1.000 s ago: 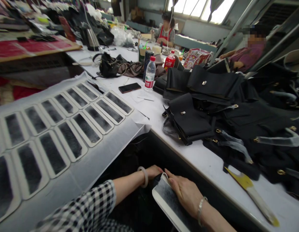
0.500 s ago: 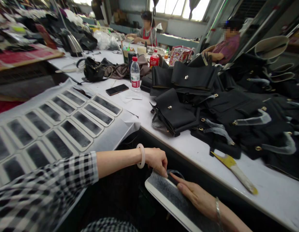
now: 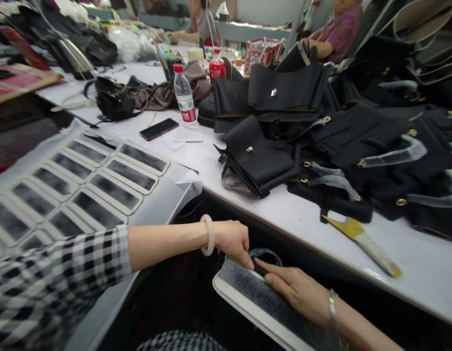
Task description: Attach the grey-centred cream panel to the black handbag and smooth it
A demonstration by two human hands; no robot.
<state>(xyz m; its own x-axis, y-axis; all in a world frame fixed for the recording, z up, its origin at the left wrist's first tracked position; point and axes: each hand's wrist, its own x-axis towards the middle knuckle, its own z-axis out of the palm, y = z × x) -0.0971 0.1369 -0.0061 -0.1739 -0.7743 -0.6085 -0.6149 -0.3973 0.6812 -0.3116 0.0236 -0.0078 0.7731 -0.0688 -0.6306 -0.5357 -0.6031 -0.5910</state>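
In my lap, below the table edge, lies a bag panel [image 3: 244,287] with a pale border and a speckled dark grey middle. My left hand [image 3: 233,240], a pale bangle at its wrist, is closed on the panel's far upper edge, thumb pressing down. My right hand [image 3: 297,292] grips the same edge nearer to me, its thumb lying on the dark face and its index finger along the rim. Black material shows between the two hands. Just beyond them rises a looped strap [image 3: 266,253], partly hidden. The panel's underside is out of sight.
Rows of similar panels [image 3: 116,190] lie on a sheet at left. Black bags [image 3: 262,151] are heaped across the table. A yellow-ended brush-like tool [image 3: 363,241], a phone [image 3: 159,129] and a water bottle [image 3: 184,97] lie or stand there. Two people sit beyond.
My view has tilted down and shifted, so the table things sit higher in the picture. Both hands keep their hold on the panel, with the right fingers slightly closer to the left thumb.
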